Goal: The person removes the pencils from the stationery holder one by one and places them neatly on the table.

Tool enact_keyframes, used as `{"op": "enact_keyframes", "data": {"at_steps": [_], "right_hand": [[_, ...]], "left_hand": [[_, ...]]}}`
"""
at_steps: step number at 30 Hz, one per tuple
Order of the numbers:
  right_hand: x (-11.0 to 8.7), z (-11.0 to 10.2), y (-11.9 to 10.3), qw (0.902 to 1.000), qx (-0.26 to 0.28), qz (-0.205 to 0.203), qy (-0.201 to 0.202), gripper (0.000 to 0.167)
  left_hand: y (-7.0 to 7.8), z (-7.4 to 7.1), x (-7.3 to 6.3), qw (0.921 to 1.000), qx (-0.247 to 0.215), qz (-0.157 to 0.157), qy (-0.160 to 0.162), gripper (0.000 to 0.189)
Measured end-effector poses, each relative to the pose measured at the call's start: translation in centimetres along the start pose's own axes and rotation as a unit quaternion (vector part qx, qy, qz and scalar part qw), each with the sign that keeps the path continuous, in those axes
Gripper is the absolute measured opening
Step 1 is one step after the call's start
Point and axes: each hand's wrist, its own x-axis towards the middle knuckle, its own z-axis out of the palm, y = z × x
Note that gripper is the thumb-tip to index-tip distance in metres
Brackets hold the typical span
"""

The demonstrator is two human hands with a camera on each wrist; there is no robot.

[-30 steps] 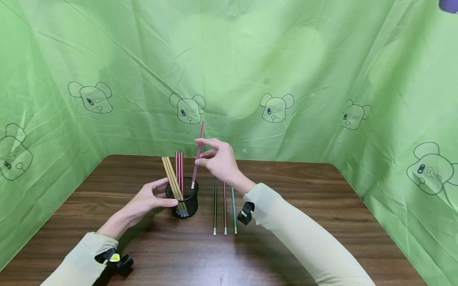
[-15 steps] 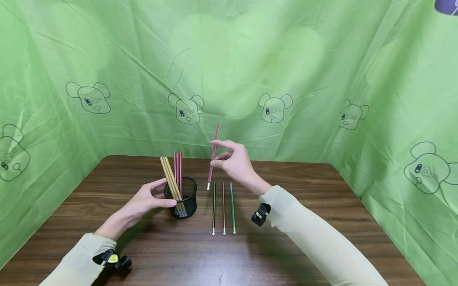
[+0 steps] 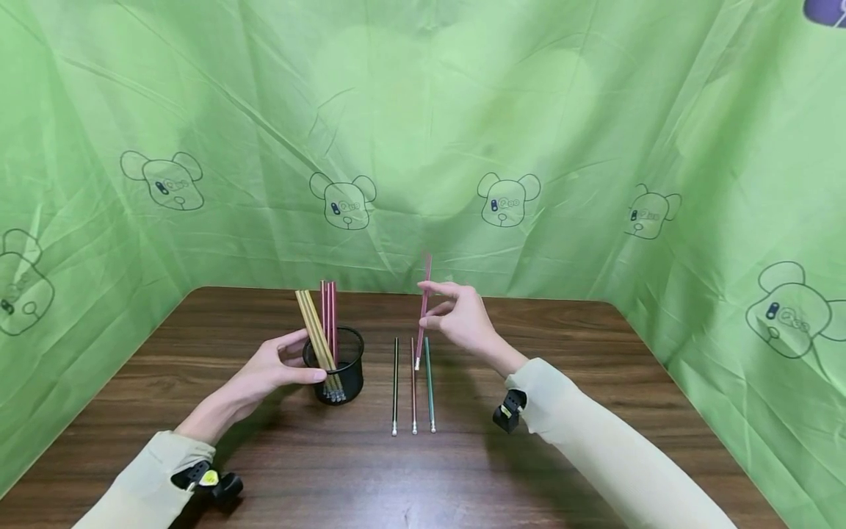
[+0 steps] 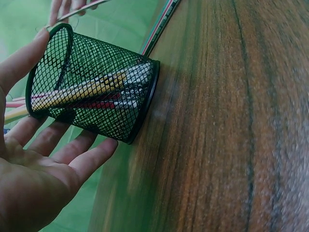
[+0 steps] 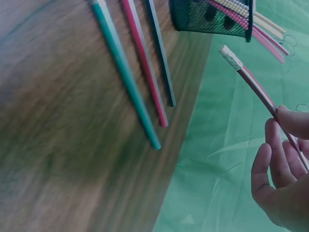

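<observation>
My left hand [image 3: 277, 364] holds the black mesh pencil cup [image 3: 352, 380] at its left side, thumb at the near rim and fingers behind. Inside lean several yellow pencils [image 3: 314, 327] and several dark pink pencils [image 3: 333, 312], eraser ends down. In the left wrist view the fingers curve along the mesh wall. My right hand [image 3: 465, 319] pinches a pink pencil [image 3: 425, 305] near its middle, nearly upright, its white eraser end pointing down. That end overlaps the far part of the middle of three pencils on the table: black [image 3: 395, 389], reddish [image 3: 413, 397] and green [image 3: 430, 389].
The three pencils lie side by side, right of the cup, erasers toward me. The dark wood table [image 3: 297, 470] ends at a green cloth [image 3: 429, 110] with printed bear heads, which hangs behind and on both sides. Something purple [image 3: 826, 11] shows at the top right.
My right hand has carried the pink pencil from above the cup to the right, then lower, over the row of pencils. The left hand and cup have stayed in place.
</observation>
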Motion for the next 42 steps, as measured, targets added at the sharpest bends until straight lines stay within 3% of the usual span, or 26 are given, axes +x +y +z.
{"op": "enact_keyframes", "data": {"at_steps": [12, 25, 34, 42], "right_hand": [[-2.1, -1.1, 1.5, 0.9971, -0.017, 0.058, -0.047, 0.065], [-3.9, -1.6, 3.9, 0.991, -0.017, 0.095, -0.094, 0.065], [-4.8, -1.7, 5.7, 0.9877, -0.031, 0.111, -0.106, 0.064], [-5.0, -1.2, 5.7, 0.9792, -0.043, 0.17, -0.103, 0.062]], "left_hand": [[0.1, 0.0, 0.1, 0.9999, -0.01, 0.006, 0.0, 0.097], [0.0, 0.1, -0.1, 1.0, -0.004, 0.002, -0.001, 0.097], [0.0, 0.0, 0.0, 1.0, -0.003, 0.003, 0.001, 0.098], [-0.1, 0.0, 0.0, 1.0, -0.005, 0.007, 0.001, 0.097]]}}
